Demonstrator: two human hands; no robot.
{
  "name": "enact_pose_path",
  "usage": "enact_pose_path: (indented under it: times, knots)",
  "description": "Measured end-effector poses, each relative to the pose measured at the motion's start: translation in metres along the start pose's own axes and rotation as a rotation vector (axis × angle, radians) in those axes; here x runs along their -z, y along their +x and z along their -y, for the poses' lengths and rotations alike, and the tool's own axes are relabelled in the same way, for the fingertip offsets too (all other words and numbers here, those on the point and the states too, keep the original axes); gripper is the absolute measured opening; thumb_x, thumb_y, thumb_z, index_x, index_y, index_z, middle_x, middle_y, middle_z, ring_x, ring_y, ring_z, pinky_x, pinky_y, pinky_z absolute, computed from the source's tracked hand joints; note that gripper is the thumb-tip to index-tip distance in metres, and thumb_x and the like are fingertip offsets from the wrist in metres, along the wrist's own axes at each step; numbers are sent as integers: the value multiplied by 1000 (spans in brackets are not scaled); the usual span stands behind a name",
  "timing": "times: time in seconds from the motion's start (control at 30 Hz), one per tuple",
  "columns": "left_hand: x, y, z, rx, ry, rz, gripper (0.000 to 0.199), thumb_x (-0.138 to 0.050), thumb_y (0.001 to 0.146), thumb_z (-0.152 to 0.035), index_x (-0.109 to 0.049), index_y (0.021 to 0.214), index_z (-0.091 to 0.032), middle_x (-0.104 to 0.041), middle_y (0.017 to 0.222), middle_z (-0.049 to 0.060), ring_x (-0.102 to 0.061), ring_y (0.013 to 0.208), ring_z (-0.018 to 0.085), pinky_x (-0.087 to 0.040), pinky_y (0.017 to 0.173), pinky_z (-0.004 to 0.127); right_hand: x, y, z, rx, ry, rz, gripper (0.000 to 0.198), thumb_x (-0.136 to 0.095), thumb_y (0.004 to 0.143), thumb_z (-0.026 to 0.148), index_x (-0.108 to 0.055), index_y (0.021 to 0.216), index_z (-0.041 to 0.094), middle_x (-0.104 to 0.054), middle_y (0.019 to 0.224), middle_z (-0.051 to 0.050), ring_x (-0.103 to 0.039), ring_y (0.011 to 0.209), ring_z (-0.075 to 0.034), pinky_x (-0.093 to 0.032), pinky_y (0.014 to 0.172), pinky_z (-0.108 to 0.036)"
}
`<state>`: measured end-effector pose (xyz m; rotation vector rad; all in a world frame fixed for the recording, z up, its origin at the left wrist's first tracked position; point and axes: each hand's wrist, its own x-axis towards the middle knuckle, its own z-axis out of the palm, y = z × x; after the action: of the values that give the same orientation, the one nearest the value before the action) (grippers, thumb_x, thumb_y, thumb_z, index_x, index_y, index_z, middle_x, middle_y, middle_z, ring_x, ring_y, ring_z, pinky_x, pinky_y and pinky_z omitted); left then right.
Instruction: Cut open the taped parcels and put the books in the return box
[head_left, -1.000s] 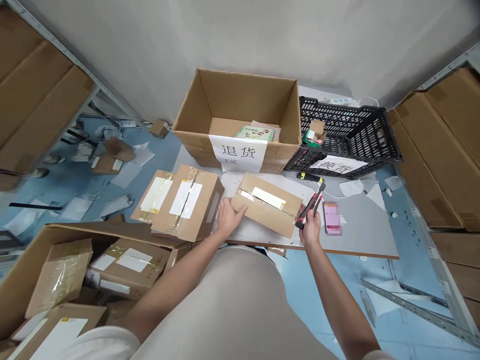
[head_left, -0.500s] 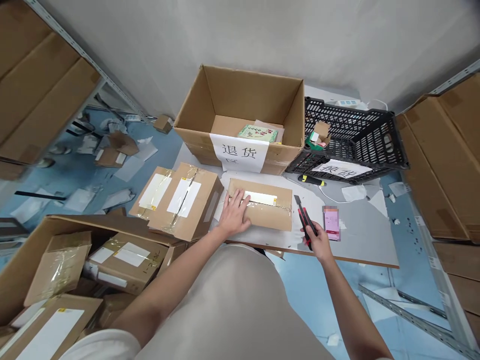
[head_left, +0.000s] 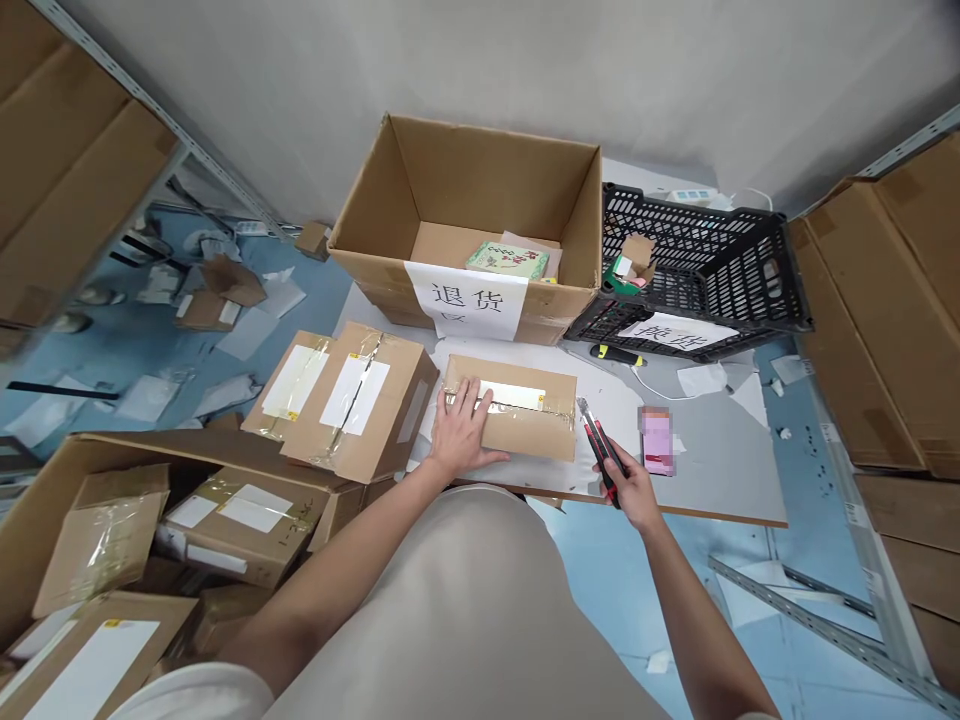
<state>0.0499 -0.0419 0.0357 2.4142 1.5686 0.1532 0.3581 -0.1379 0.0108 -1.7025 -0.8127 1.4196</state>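
Observation:
A taped cardboard box [head_left: 536,430] with a white label lies lengthwise on the table, near its front edge. My left hand [head_left: 463,432] rests on the left end of that box, fingers spread. Just right of the box, my right hand [head_left: 630,485] is closed round a red and black box cutter [head_left: 601,450]. The cutter's blade points up and left, close to the box's right end. A phone [head_left: 657,440] with a pink screen lies to the right of the cutter. Two more taped boxes [head_left: 386,400] stand to the left of my left hand.
Behind stand a large open carton [head_left: 495,150] with a green packet [head_left: 508,260] inside and a black plastic crate [head_left: 720,270] holding a small opened box. A yellow and black tool [head_left: 616,355] lies before the crate. At lower left, a big carton [head_left: 187,448] holds several parcels.
The box cutter has turned slightly and its blade has come nearer the box's right end. My left hand stays on the box, its thumb now stretched out more. The view has shifted a little.

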Motion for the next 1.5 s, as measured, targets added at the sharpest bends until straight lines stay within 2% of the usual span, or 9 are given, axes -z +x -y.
enact_pose_path:
  times: [0.23, 0.43, 1.0, 1.2, 1.5]
  knots:
    - [0, 4, -6, 16, 7, 23, 102, -60, 60, -70, -31, 141, -15, -21, 150, 19, -12, 139, 38, 1, 109, 58, 11, -10, 0, -3, -84, 40, 77, -64, 72, 57, -42, 137, 21, -65, 73, -2, -51, 38, -10, -39, 32, -24]
    - [-1, 6, -6, 6, 4, 27, 104, -58, 60, -71, -29, 142, -14, -22, 149, 20, -12, 139, 38, 2, 109, 58, 6, -12, 0, 9, -141, -66, 78, -61, 73, 59, -41, 137, 21, -66, 77, -3, -52, 40, -11, -41, 33, -25]
    - [-2, 5, -6, 14, -19, 38, 103, -61, 60, -69, -30, 142, -14, -22, 150, 20, -12, 139, 38, 0, 109, 58, 0, -16, 8, -11, -111, -40, 74, -61, 74, 57, -43, 136, 22, -64, 75, -3, -51, 38, -10, -40, 31, -24]
    - [-8, 4, -6, 30, -30, 32, 106, -58, 59, -72, -29, 142, -14, -22, 150, 20, -12, 138, 39, 2, 108, 59, 2, -10, 12, -19, -133, 41, 71, -59, 76, 54, -41, 138, 23, -60, 67, 1, -49, 36, -9, -37, 30, -22]
    - [-12, 5, -3, 23, 10, 33, 107, -59, 57, -74, -32, 141, -14, -24, 149, 20, -12, 137, 42, 2, 106, 62, 29, -10, 9, -27, -304, 301, 64, -56, 81, 50, -43, 137, 22, -49, 53, 6, -42, 34, -8, -36, 32, -21]
